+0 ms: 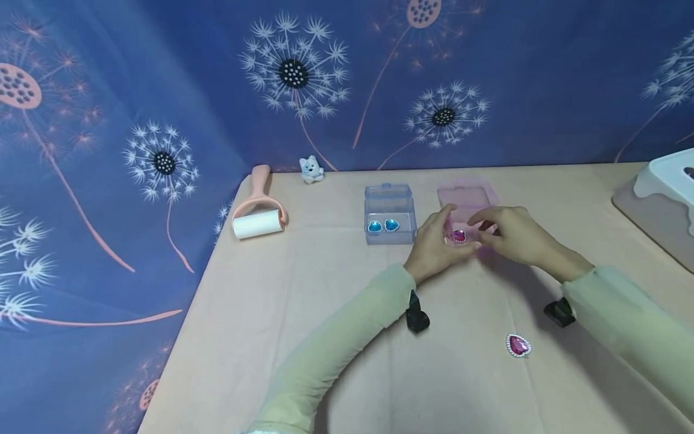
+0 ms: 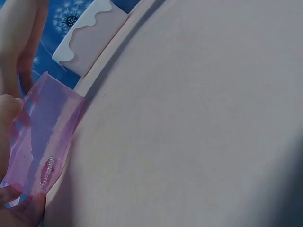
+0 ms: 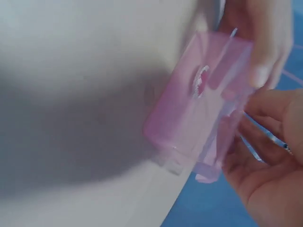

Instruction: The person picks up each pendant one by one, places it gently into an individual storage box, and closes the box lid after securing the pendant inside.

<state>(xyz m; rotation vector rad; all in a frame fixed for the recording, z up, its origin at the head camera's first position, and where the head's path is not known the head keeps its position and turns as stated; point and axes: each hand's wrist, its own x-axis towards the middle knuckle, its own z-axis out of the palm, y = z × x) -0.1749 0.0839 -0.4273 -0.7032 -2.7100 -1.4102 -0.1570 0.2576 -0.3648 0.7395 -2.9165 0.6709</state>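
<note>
A translucent pink box (image 1: 467,195) stands with its lid raised, a pink gem (image 1: 459,236) with a silvery edge inside it. My left hand (image 1: 434,246) grips the box's left side, thumb along the front. At the right side is my right hand (image 1: 514,234), fingers loosely bent and apart from the thumb, their tips at the box's edge. Nothing shows between them in the right wrist view, where the pink box (image 3: 177,111) appears tilted. A second pink drop-shaped gem (image 1: 518,345) lies on the table near the right forearm.
Left of the pink box stands an open blue box (image 1: 387,208) holding two blue gems (image 1: 391,225). A lint roller (image 1: 258,224) and a small white animal figure (image 1: 311,170) are at the back left. A white-and-beige object (image 1: 664,196) sits at the right edge.
</note>
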